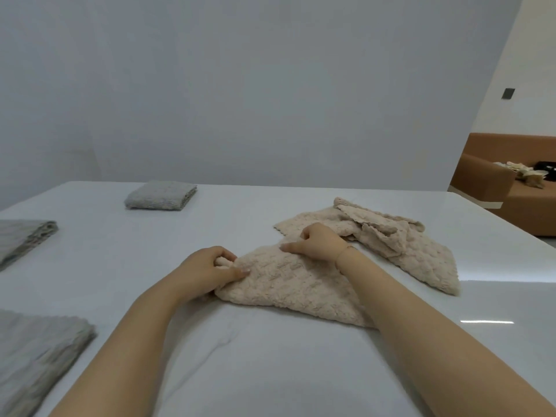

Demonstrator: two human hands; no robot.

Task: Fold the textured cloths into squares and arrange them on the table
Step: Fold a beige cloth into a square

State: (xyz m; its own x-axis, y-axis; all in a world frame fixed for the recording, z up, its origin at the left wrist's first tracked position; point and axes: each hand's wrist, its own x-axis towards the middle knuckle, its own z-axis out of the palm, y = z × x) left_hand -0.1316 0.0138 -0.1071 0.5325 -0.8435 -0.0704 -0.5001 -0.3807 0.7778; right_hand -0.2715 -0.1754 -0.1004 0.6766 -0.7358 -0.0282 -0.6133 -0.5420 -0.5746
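Beige waffle-textured cloth point(301, 284); three grey folded cloths point(161, 195); white glossy table point(270, 371); tan sofa point(511, 188); pale grey wall point(240, 85).

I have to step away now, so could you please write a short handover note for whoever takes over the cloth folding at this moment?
Left hand: grips the left corner of the near beige cloth.
Right hand: fingers curled, pressing on that cloth's far edge.
Near beige cloth: part-folded, in front of the person on the white table.
Second beige cloth: rumpled and unfolded, just behind and to the right.
Done: three grey cloths folded and set out on the left: far, middle, near.
Left: finish folding the near beige cloth into a square, fold the second one, place both.
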